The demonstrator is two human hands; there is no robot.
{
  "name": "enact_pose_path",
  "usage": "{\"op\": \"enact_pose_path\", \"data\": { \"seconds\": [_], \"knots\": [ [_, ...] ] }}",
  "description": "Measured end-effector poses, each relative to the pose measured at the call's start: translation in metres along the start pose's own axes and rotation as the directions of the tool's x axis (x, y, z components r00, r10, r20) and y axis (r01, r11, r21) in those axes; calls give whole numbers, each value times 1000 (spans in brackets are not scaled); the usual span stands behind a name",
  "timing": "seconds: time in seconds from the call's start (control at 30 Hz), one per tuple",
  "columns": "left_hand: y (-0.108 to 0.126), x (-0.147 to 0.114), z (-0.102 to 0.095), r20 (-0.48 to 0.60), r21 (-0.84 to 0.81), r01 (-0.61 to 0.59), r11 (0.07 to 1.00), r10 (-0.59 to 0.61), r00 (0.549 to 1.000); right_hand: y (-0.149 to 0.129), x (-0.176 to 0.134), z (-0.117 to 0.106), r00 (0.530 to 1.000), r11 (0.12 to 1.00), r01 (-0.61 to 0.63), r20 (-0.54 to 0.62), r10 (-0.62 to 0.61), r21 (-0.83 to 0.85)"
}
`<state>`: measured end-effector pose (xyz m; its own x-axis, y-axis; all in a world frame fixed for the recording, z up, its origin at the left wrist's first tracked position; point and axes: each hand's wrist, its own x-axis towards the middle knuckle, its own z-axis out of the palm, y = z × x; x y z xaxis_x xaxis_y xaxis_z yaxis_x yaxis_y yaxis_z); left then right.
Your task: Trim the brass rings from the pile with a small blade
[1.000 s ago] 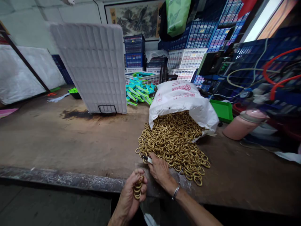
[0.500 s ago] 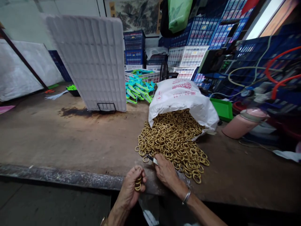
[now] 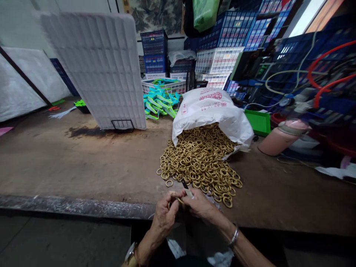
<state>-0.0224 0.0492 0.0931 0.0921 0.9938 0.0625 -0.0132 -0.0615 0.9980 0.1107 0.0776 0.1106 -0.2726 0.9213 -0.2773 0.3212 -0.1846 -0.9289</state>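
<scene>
My left hand (image 3: pixel 164 214) is closed around a few brass-coloured rings (image 3: pixel 180 200) just past the front edge of the table. Close beside it, my right hand (image 3: pixel 202 205) grips a small knife (image 3: pixel 188 190) with a dark tip and a pale body, pointing up and away. The fingertips of both hands meet around the rings, so the exact contact is partly hidden. Beyond them spreads a heap of the same rings (image 3: pixel 197 159), spilling from the mouth of a white woven sack (image 3: pixel 208 107). One loose ring (image 3: pixel 169 183) lies at the heap's near left.
A tall pale ribbed panel (image 3: pixel 97 70) stands in a black wire holder (image 3: pixel 122 125) at left. Blue-green plastic pieces (image 3: pixel 160 102) are piled behind. To the right are a green tray (image 3: pixel 257 123) and a pink bottle (image 3: pixel 282 137). Stacked crates (image 3: pixel 219 59) fill the back.
My right hand has drawn back from the heap with the knife and come to my left hand. My left hand has moved slightly right and turned, bringing the rings up between both hands.
</scene>
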Motion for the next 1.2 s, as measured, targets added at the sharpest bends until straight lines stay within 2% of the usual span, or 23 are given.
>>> {"op": "enact_pose_path", "data": {
  "seconds": [0.1, 0.2, 0.33, 0.47, 0.6, 0.73, 0.8, 0.87, 0.97, 1.07, 1.2],
  "knots": [
    [0, -2, 1, -18, 36, 0, 999, 0, 1000, 2, -3, 2, 995, 990, -74, 74, 65, 120],
    [2, -2, 2, -52, 102, -9, 995, 15, 999, 2, -6, 0, 999, 994, 1, 37, -5, 111],
    [7, -4, 6, -40, 115, 11, 993, -7, 999, 5, -6, -3, 995, 995, 103, -11, -103, 7],
    [11, -7, 10, 27, -17, 180, 983, -180, 983, 10, -4, -3, 986, 986, 141, -82, -148, -93],
    [12, -10, 12, 128, -134, 377, 917, -361, 924, 13, -4, -3, 981, 978, 170, -77, -180, -121],
    [16, -12, 12, 124, -228, 449, 864, -431, 894, 13, -4, -4, 987, 989, 129, -86, -135, -72],
    [17, -12, 12, 104, -237, 452, 860, -440, 892, 15, -5, -6, 981, 980, 138, -118, -155, -140],
    [17, -12, 12, 84, -243, 429, 870, -422, 903, 18, -7, -6, 964, 937, 191, -123, -234, -292],
    [17, -11, 12, 60, -250, 397, 883, -395, 917, 22, -14, -5, 940, 819, 279, -30, -339, -502],
    [19, -10, 12, 30, -226, 392, 892, -395, 918, 24, -19, -2, 932, 736, 317, 50, -360, -599],
    [21, -10, 12, 20, -188, 381, 905, -384, 923, 24, -20, 2, 936, 676, 302, 75, -344, -672]
  ]
}}
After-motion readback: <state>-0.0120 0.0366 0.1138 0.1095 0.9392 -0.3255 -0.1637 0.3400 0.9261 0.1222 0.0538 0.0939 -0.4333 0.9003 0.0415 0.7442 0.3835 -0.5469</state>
